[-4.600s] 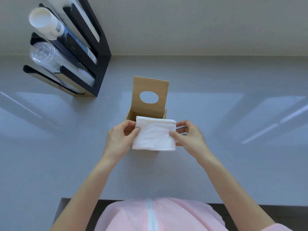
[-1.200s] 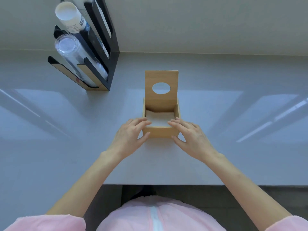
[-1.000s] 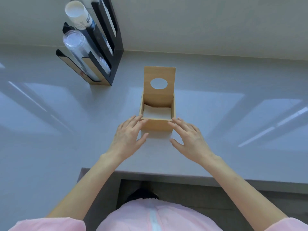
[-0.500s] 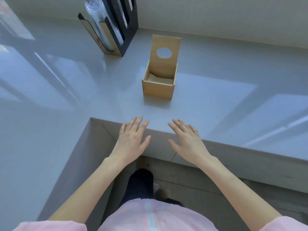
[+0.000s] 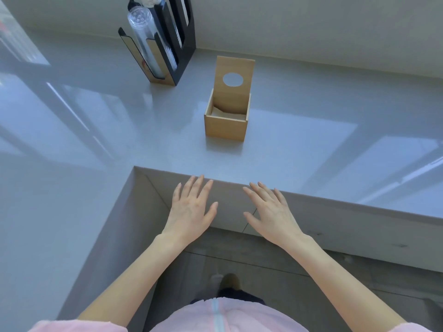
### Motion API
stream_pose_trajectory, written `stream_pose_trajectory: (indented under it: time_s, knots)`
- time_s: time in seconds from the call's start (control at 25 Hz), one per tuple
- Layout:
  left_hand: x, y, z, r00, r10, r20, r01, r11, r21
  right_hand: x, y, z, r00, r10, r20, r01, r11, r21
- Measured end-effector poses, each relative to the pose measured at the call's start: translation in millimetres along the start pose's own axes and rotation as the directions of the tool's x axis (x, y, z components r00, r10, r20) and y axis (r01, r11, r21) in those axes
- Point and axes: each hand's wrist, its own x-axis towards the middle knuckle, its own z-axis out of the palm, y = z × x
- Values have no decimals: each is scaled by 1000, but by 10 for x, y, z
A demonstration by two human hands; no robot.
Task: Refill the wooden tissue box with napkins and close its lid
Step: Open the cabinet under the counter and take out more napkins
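Grey counter (image 5: 299, 149): wooden tissue box (image 5: 225, 127), lid (image 5: 233, 79) upright at back.

Approach from front: bare grey glossy countertop (image 5: 287, 149) lies between the counter edge and the square light-wood tissue box (image 5: 225, 127).
Over the box: its hinged wooden lid with an oval hole (image 5: 233, 79) stands upright at the far wall, blocking reach from behind; the mouth is open from front and above.
Left rear: black slotted cup holder (image 5: 177, 37), well apart from the box.
Right side: clear surface.
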Motion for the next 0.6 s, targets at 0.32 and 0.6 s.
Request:
stream_pose_trajectory:
  time_s: [0.32, 0.6]
  knots:
    - [-154, -289, -2, 995, 21, 97, -29, 996, 80, -186, -286, 260, 986, 164, -15, -164, 986, 36]
    - [-141, -325, 221, 984, 47, 172, -58, 997, 60, -185, -311, 489, 970, 244, 16, -244, 969, 41]
